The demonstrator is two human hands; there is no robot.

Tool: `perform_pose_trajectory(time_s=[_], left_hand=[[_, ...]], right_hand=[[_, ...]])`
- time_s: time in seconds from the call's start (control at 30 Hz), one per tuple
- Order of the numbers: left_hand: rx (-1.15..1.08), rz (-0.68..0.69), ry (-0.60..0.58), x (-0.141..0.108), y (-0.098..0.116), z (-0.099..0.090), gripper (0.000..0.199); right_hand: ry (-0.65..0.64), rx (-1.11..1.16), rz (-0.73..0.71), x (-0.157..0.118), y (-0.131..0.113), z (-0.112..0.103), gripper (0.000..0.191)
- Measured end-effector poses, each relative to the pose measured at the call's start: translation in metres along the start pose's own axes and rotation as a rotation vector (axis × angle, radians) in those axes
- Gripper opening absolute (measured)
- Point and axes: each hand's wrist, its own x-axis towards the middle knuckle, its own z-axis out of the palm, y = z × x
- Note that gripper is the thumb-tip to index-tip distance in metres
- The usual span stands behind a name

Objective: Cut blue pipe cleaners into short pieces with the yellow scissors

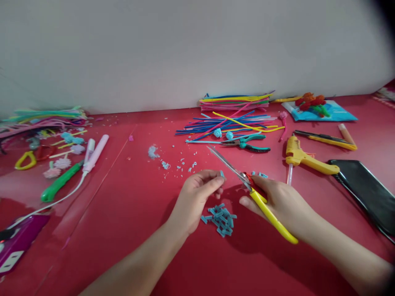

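Note:
My left hand [202,187] pinches a small blue-grey piece [221,174] between thumb and fingertips. My right hand [276,201] is wrapped round yellow-handled scissors [273,218], whose blades point up and to the left, beyond my left fingertips. Below and between the hands lies a pile of short blue-grey pieces [222,220]. A few similar pieces [259,174] show just behind my right hand. Light blue fluff scraps [166,165] are scattered on the red table [123,230], up and to the left of my left hand.
Pipe cleaners [234,123] and teal-handled pliers [247,143] lie at the back. To the right are a yellow glue gun [308,159], a cutter [327,139] and a black phone [364,189]. A green-handled tool [61,182], pink straightener [96,154] and purple box [23,242] lie left.

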Motion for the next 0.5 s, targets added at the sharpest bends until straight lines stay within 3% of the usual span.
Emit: perform_pose_trajectory(time_s=[0.13,0.33,0.5], left_hand=[[0.041,-0.081,-0.087,-0.002,0.000,0.003,0.012],[0.193,-0.187,-0.307,-0.007,0.001,0.009,0.014],[0.233,-0.154,-0.341,-0.009,0.000,0.013,0.013]], right_hand=[[-0.016,0.274,0.024,0.001,-0.003,-0.001,0.023],[-0.112,0.802,0.034,0.000,-0.008,0.000,0.018],[-0.157,0.829,0.064,-0.003,-0.014,-0.006,0.015]])
